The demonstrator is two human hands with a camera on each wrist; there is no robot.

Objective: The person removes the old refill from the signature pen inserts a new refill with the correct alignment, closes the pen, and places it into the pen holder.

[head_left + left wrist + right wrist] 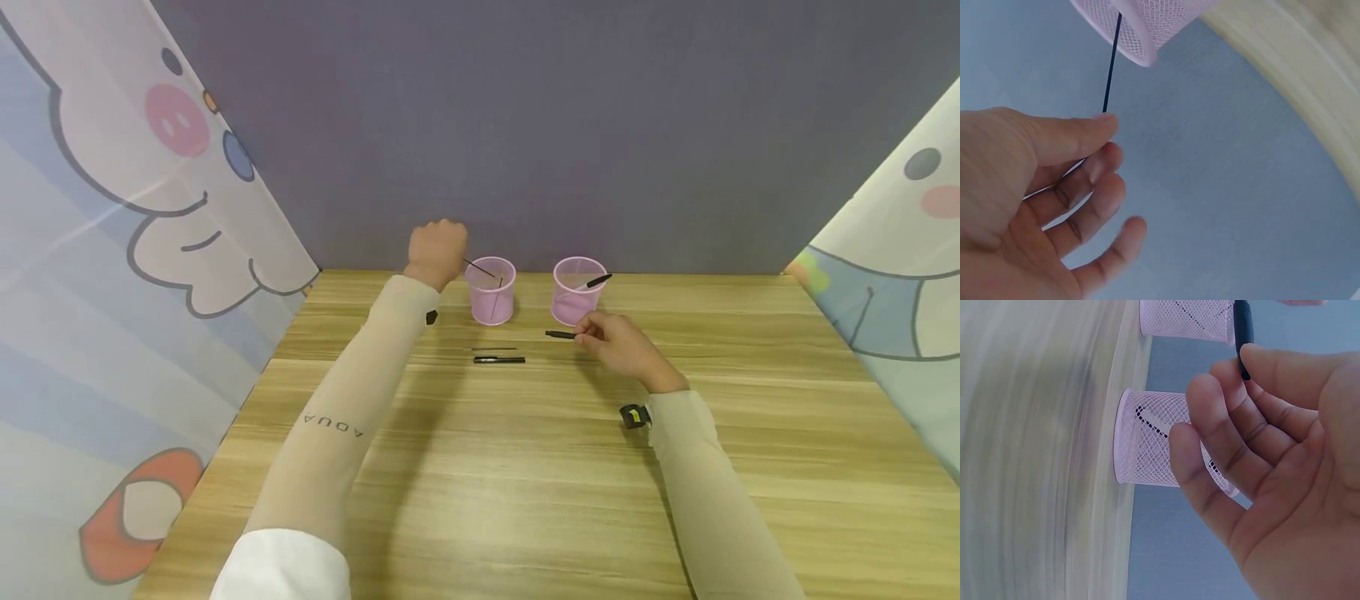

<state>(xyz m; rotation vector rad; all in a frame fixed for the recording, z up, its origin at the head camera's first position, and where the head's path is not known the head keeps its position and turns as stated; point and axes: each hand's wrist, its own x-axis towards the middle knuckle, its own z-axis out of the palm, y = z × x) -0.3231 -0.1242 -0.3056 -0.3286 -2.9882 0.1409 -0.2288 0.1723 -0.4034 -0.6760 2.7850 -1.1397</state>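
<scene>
My left hand (438, 250) pinches a thin black stick (1111, 69) between thumb and fingertips, the other fingers loosely bent. The stick's far end reaches into the mouth of the left pink mesh cup (492, 292), where another thin dark stick (496, 302) leans. In front of the right pink mesh cup (576, 302), my right hand (618, 343) pinches a black pen (1243, 331) by one end between thumb and forefinger. The pen points left, low over the table. A pen with a black end (599, 281) leans in the right cup and sticks out over its rim.
Between the hands, a thin stick (493, 348) and a black pen (498, 360) lie side by side on the wooden table (510, 467). A grey wall (562, 133) stands right behind the cups. Cartoon-printed panels (90, 275) flank the table.
</scene>
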